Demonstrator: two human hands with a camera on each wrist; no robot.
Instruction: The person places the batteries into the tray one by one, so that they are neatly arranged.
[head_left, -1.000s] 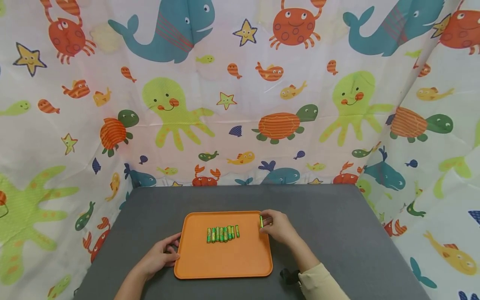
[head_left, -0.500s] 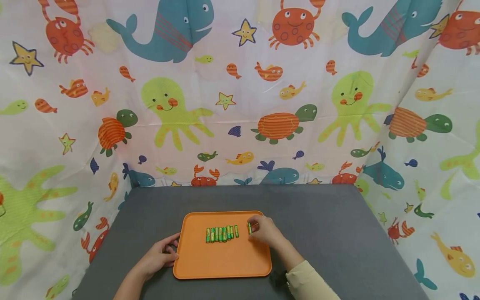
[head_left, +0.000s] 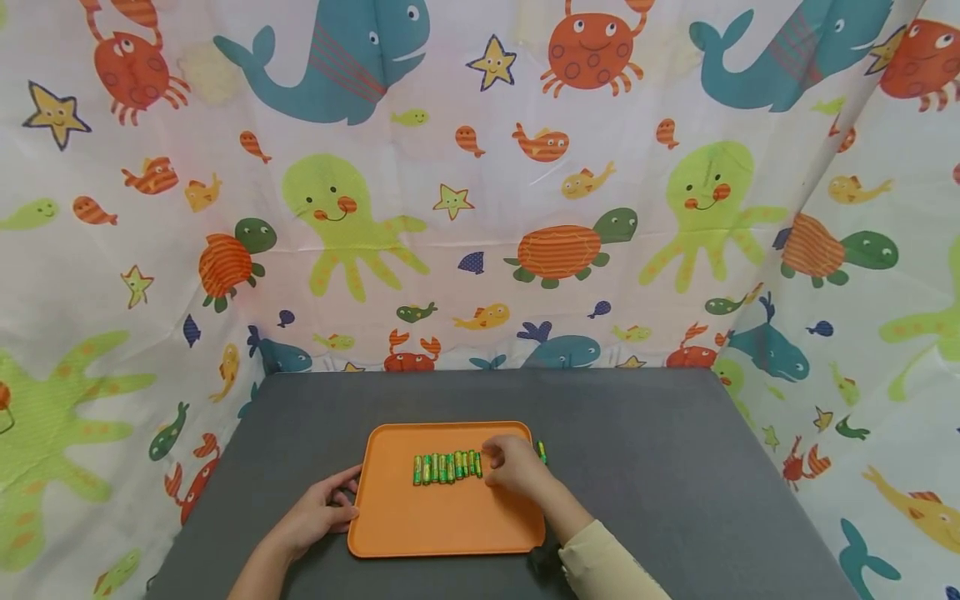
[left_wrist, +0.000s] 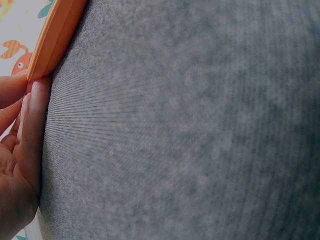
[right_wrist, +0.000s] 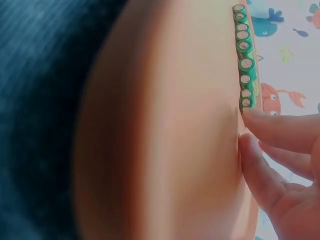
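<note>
An orange tray (head_left: 442, 529) lies on the grey table. Several green batteries (head_left: 442, 468) stand side by side in a row on it; their round ends show in the right wrist view. My left hand (head_left: 321, 506) grips the tray's left rim, and the left wrist view shows its fingertips on the orange edge (left_wrist: 57, 42). At the row's right end is my right hand (head_left: 517, 467), thumb and forefinger apart. Its forefinger (right_wrist: 280, 131) is at the last battery (right_wrist: 246, 102), and nothing shows between finger and thumb.
One more green battery (head_left: 542, 452) lies on the table (head_left: 637, 467) just right of the tray, partly hidden by my right hand. A dark object (head_left: 547, 562) sits beneath my right wrist. A curtain (head_left: 480, 250) printed with sea animals surrounds the table.
My right hand has moved left from the tray's right rim with a battery, which now stands at the row's right end, released. My left hand has stayed put.
</note>
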